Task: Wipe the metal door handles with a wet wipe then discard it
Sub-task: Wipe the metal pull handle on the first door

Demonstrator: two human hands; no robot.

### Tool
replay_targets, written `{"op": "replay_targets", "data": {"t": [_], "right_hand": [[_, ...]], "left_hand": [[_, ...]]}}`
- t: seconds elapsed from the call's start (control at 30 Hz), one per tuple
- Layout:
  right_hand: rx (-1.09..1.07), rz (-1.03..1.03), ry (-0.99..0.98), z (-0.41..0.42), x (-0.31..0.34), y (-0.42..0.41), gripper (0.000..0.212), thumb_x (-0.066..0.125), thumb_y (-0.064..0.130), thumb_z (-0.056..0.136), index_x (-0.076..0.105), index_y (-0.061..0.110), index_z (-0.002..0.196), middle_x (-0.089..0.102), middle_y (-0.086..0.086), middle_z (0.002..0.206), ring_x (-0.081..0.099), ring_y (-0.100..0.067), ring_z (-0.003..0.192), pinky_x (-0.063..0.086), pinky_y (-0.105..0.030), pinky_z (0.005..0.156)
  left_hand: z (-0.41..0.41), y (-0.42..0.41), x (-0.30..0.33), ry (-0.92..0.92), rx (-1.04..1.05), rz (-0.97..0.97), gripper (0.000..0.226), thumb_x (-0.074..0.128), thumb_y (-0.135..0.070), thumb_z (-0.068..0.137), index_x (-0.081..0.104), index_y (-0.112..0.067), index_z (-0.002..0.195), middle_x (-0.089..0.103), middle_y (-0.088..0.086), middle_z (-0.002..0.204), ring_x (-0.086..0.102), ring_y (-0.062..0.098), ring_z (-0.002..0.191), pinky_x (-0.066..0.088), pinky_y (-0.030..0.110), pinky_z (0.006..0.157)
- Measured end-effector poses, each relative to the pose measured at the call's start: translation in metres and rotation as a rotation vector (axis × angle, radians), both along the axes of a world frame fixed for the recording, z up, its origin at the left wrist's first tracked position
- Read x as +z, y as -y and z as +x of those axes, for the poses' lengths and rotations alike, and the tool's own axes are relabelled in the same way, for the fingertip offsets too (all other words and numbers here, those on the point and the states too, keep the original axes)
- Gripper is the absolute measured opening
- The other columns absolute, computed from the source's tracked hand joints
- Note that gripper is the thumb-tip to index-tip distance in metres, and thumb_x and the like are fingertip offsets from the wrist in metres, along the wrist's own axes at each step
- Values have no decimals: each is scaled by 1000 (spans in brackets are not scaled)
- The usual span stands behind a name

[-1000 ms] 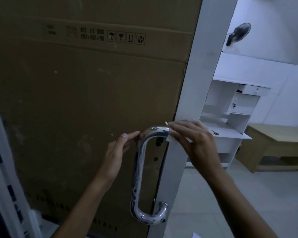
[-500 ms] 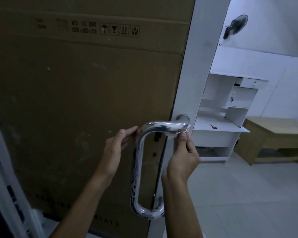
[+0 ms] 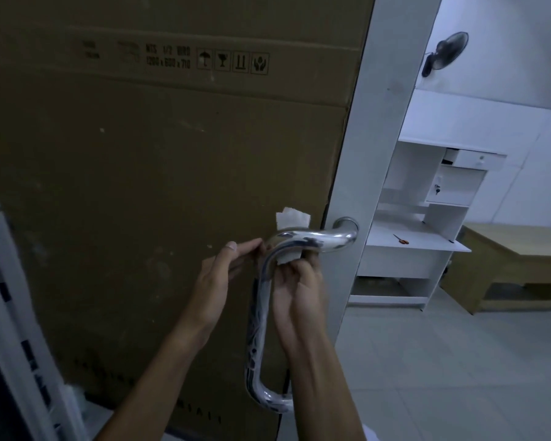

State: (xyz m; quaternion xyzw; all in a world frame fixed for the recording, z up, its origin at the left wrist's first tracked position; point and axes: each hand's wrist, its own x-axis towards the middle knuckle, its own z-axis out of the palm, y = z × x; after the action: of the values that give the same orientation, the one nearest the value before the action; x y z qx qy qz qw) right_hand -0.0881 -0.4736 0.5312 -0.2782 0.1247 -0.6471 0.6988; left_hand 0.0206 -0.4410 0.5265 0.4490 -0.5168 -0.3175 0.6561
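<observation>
The wet wipe (image 3: 291, 222) is wrapped behind the top bar of the door handle (image 3: 303, 241) and pinched by the right hand (image 3: 296, 281). The handle's bend is touched by the straight-fingered left hand (image 3: 223, 275). The long bar, it seems, is not wiped yet, and the wipe is not thrown away.

White desk (image 3: 417, 246) with upper cubbies stands on the tiled floor (image 3: 458, 361). Orange-handled scissors (image 3: 400, 239) lie on its top. Wooden bench-like table (image 3: 519, 240) just beside it, also on the floor.
</observation>
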Motion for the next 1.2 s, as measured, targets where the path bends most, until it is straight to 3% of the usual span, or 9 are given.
{"op": "replay_targets", "data": {"t": [0.13,0.2,0.27,0.37,0.53,0.77,0.87,1.07,1.2], "right_hand": [[-110,-155,-656,-2,-14,10,40,40,1,94,71,21,110,72,-5,106,66,-22,102,50,-42,97],[-99,-233,-785,-8,-19,12,43,38,4,96,70,29,111,71,2,107,64,-15,103,49,-42,99],[-111,-311,-811,-10,-24,9,47,38,6,99,70,40,106,71,14,108,63,-5,104,50,-28,95],[-317,-334,-774,-2,-44,-3,39,50,14,100,66,48,109,65,31,115,56,10,112,45,-11,94],[-834,-394,-848,23,-68,-14,30,59,24,94,67,22,123,64,12,122,59,-1,113,52,-23,92],[-1094,-570,-823,19,-57,0,15,70,5,87,72,7,101,67,-5,105,64,-8,100,52,-18,84],[-1132,-646,-854,18,-53,1,13,67,11,88,72,5,99,62,-8,103,58,-6,100,49,-15,83],[-1238,-869,-969,5,-35,4,19,62,10,93,72,4,108,61,-9,111,60,-17,105,52,-27,89],[-1482,-772,-1234,-9,-14,5,25,70,14,86,72,16,111,68,-4,110,52,-21,102,44,-37,77]], "left_hand": [[4,1,-2,15,-1,5,48,21,-26,106,67,-24,118,69,-10,118,59,2,116,41,24,100],[6,1,-3,19,19,22,49,21,-26,106,69,-24,113,71,-10,113,62,5,113,42,27,99],[7,0,-6,28,45,58,48,23,-26,106,70,-24,109,73,-10,107,64,4,107,44,27,96],[3,0,-9,25,63,73,43,27,-24,105,70,-26,104,74,-12,100,65,2,101,46,20,87],[2,-2,-6,3,47,46,40,29,-20,105,69,-24,103,74,-12,98,67,0,96,49,9,77],[2,-3,-7,-4,17,40,40,29,-19,105,69,-24,103,75,-12,98,68,2,96,49,9,74],[3,-4,-6,-5,9,38,40,29,-20,105,70,-22,106,74,-9,101,68,4,98,49,10,76],[0,-7,-3,-39,7,36,41,29,-16,105,70,-15,106,75,-2,101,69,4,95,49,9,73],[0,-10,-1,11,15,83,41,28,-22,105,69,-21,108,74,-8,102,67,0,96,50,9,74]]}}
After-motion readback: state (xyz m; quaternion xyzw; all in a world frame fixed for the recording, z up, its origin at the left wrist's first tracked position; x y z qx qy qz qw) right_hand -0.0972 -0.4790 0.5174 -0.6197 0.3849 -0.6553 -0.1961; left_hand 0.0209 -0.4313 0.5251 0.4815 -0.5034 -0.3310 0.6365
